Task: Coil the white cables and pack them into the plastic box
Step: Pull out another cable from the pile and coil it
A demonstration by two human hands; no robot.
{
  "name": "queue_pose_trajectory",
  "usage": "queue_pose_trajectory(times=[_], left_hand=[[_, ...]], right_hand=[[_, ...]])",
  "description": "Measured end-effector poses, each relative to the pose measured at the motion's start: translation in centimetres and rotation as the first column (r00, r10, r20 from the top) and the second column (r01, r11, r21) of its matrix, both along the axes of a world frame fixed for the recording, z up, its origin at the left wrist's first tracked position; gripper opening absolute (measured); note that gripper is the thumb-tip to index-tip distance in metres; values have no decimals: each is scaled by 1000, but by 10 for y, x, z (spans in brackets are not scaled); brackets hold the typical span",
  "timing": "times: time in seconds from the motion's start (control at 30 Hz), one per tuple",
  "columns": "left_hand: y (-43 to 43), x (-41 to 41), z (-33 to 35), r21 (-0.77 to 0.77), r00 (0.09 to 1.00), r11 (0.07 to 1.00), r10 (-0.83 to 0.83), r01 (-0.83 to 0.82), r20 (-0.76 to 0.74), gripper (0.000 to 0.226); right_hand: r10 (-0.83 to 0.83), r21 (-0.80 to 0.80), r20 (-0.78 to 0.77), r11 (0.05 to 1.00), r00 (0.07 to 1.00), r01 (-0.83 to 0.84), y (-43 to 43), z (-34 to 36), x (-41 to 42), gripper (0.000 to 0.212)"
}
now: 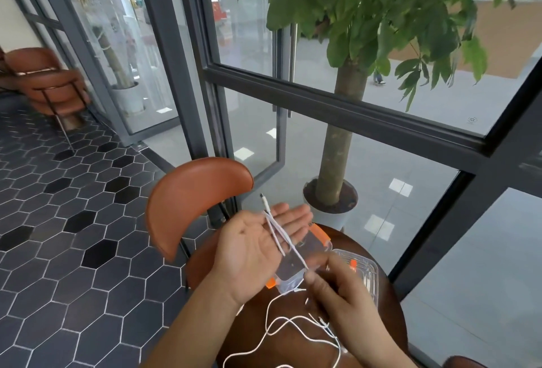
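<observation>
Left hand [261, 240] lay flat above plastic box [289, 273], fingers straight, apparently serving as spool; white cable [293, 250] looped across palm. Right hand [337, 303], just before box, pinched cable taut for winding. Slack trailed over table [293, 344].

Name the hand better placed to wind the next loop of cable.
Right, probably. The right hand pinches the white cable just off the left hand, whose straight fingers serve as the form the strands cross.

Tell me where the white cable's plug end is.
Head view, centre: the plug end sticks up past the fingers of the left hand, between the brown chair and the plant pot.
</observation>
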State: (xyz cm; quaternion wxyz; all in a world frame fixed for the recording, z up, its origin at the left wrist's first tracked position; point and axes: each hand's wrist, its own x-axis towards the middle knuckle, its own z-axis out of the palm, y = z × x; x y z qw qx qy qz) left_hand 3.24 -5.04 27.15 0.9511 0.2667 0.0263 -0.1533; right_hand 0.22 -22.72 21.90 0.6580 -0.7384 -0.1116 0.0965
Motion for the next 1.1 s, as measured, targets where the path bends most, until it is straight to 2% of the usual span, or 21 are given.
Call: queue_pose_trajectory(times=[0.03,0.07,0.13,0.23,0.3,0.37,0.5,0.57,0.67,0.73,0.83,0.93,1.0,1.07,1.1], left_hand=[[-1,0,3,-17,1000,1000,16,-16,-3,43],[-2,0,6,-27,1000,999,18,-18,-8,47],[-5,-2,8,-30,1000,999,-19,18,-23,62],[-6,-6,4,67,991,989,-133,133,1,80],[-6,-7,0,133,969,962,-244,238,30,89],[-6,-4,-3,196,920,908,-387,369,60,94],[-11,1,-3,471,783,695,-622,543,17,107],[-12,6,-5,598,767,597,-640,535,-48,111],[-8,10,-10,689,806,543,-583,479,-100,121],[-7,14,-12,670,839,584,-534,458,-108,115],[-10,12,-18,625,918,698,-388,348,-78,95],[-13,14,-29,656,973,725,-217,211,-73,101],[-13,14,-35,616,988,772,-124,157,-95,101],[-16,13,-36,527,990,838,-101,138,-98,96],[-18,12,-34,475,991,871,-91,126,-97,94]], right_hand=[[64,75,-98,996,993,-57,-3,-9,0,15],[130,65,-134,990,982,-122,-8,-18,3,23],[228,-137,-127,960,965,-245,-17,-29,15,30],[350,-522,-45,791,936,-321,-32,-30,47,45],[392,-691,-16,660,920,-293,-38,-17,73,35],[419,-784,81,587,904,-201,-37,3,96,21],[468,-824,192,555,863,-117,-18,59,116,10],[518,-859,228,506,824,-81,-6,85,113,12],[568,-890,305,455,764,16,6,107,98,15],[543,-896,361,428,758,120,8,108,84,18],[452,-877,429,414,782,243,7,93,63,19],[343,-832,532,383,774,402,4,72,41,36],[230,-782,575,437,785,444,-1,58,33,48],[165,-701,621,555,766,449,-3,44,26,54],[139,-647,647,619,749,444,-4,38,21,51]])
